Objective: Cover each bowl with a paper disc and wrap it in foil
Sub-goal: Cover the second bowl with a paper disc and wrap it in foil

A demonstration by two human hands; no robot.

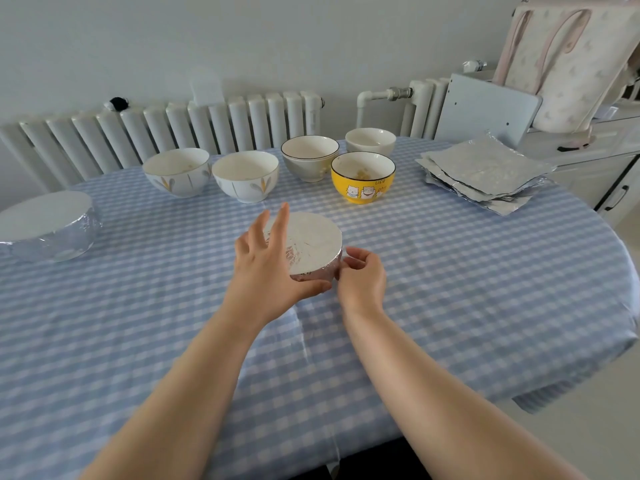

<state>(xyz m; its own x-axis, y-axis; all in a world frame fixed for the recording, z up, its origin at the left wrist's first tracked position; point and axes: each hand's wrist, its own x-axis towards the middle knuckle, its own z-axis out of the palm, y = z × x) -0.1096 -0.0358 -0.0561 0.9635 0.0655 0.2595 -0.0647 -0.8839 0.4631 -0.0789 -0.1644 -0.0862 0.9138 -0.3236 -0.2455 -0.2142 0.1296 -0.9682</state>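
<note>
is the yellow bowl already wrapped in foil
No, the yellow bowl stands open and uncovered, with no foil on it.

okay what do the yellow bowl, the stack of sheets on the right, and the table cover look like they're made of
Yellow bowl: likely glazed ceramic, glossy, with printed cartoon cats and a dark rim. Stack of sheets: aluminium foil by the look, silvery matte, with crinkled ragged edges. Table cover: blue-and-white check, with a slight sheen and sharp fold creases, so perhaps plastic or coated cloth; hard to tell.

wrapped bowl (313, 242) before bowls (246, 174), foil sheets (485, 168) right
</note>
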